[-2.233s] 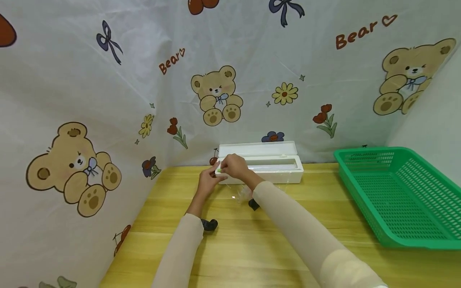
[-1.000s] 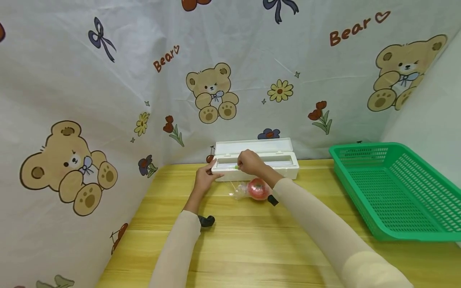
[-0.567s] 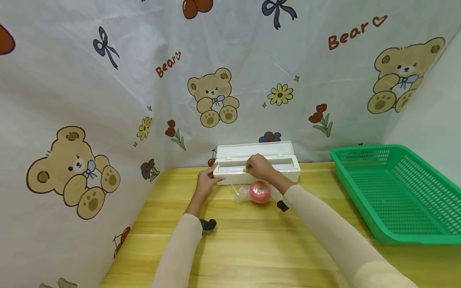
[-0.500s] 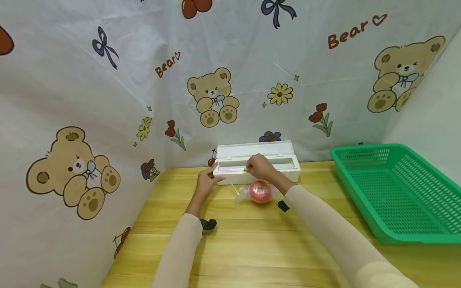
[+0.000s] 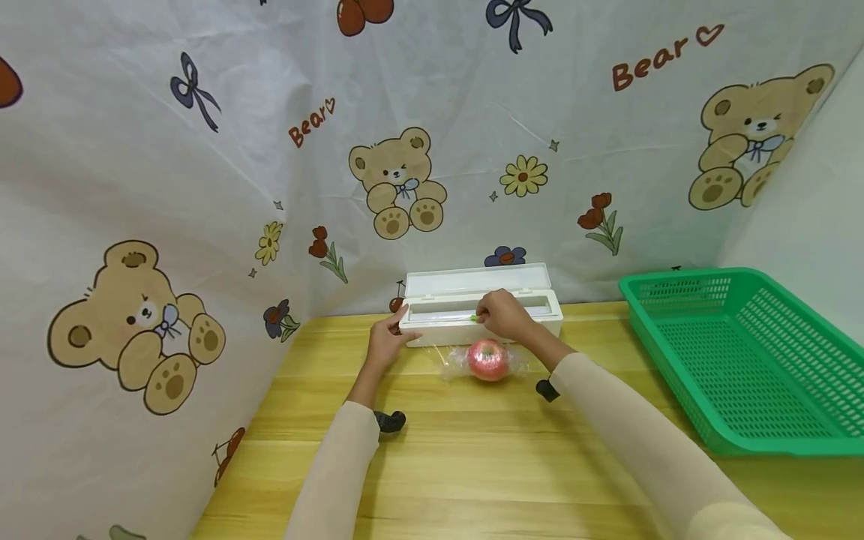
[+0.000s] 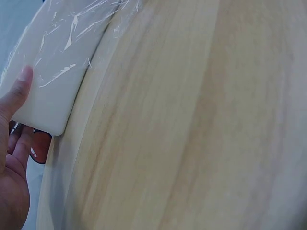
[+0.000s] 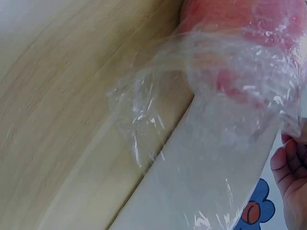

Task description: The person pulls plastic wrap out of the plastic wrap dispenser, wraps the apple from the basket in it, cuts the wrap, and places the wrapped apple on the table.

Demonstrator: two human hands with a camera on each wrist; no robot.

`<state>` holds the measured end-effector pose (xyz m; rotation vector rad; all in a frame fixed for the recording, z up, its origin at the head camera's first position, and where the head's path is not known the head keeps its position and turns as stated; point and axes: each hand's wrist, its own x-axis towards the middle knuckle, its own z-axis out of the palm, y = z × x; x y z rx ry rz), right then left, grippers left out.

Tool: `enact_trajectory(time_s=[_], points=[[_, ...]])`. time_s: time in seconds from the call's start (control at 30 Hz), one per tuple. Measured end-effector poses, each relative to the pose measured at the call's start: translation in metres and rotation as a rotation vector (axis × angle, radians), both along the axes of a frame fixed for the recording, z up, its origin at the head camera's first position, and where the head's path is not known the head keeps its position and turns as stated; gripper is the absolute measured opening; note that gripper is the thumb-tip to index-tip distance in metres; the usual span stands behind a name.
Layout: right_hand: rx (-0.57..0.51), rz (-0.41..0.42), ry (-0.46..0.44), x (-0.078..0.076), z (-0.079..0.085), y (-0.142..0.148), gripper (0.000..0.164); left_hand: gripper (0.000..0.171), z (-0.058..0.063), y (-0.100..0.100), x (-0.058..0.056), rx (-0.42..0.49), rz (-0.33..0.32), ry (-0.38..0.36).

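Observation:
A white cling film dispenser (image 5: pixel 439 334), its lid raised, stands against the back curtain. At its left end my left hand (image 5: pixel 387 341) grips it, the thumb on the front wall and fingers behind, as the left wrist view also shows. My right hand (image 5: pixel 506 315) pinches a small green slide cutter (image 5: pixel 475 318) on the front edge, right of the middle. Clear film (image 6: pixel 72 28) hangs over the front wall. Just before the dispenser lies a red apple (image 5: pixel 488 361) wrapped in film with bunched ends; the right wrist view shows its wrap (image 7: pixel 230 105) close up.
At the right stands a green plastic basket (image 5: pixel 786 448) with slatted sides. The wooden table (image 5: pixel 459 465) runs up to a bear-print curtain (image 5: pixel 466 112) at the back and left. Black wrist cameras (image 5: pixel 390 421) sit under both forearms.
My right hand has slid the green cutter rightward along the dispenser from its left end, uncovering the wrapped apple in the head view. The left hand keeps its grip.

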<state>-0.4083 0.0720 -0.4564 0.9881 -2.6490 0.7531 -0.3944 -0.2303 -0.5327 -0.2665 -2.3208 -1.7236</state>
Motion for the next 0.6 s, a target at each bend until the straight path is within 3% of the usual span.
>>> enact_trajectory(time_s=[0.27,0.6], points=[[-0.013,-0.043,-0.008,0.005,-0.001,0.023,0.011,0.072,0.0,0.001,0.001,-0.008,0.01,0.001],[-0.036,-0.116,0.058,0.008,-0.006,0.06,0.009,0.072,0.0,0.001,-0.001,0.025,0.001,-0.014]])
